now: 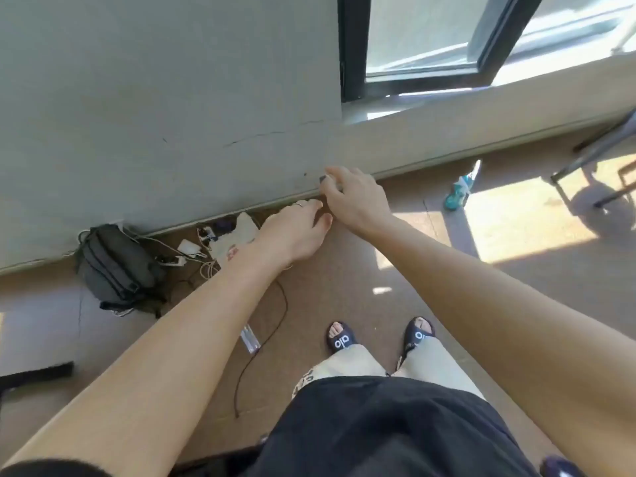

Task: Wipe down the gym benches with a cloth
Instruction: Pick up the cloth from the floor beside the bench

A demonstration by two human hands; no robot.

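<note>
A brown floor [344, 280] runs up to a grey wall [155, 98] with a pale skirting strip along its foot. At the upper right a dark-framed window [423, 39] stands partly open above a light sill, and sunlight falls in bright patches on the floor at the right.

Two bare arms reach forward. The left hand [292, 232] hangs palm down with its fingers loosely curled, a ring on one; whether it holds anything cannot be told. The right hand [358, 197] is curled near the skirting, its fingers [332, 173] pinching a small dark thing too small to name. No cloth or gym bench can be made out with certainty.

One grey bag [113, 266] lies zipped by the wall, its contents hidden. Beside it sits a tangle of white chargers and cables [192, 251]. One teal bottle [459, 191] stands near the skirting. Two feet in dark slides [378, 335] stand below.
</note>
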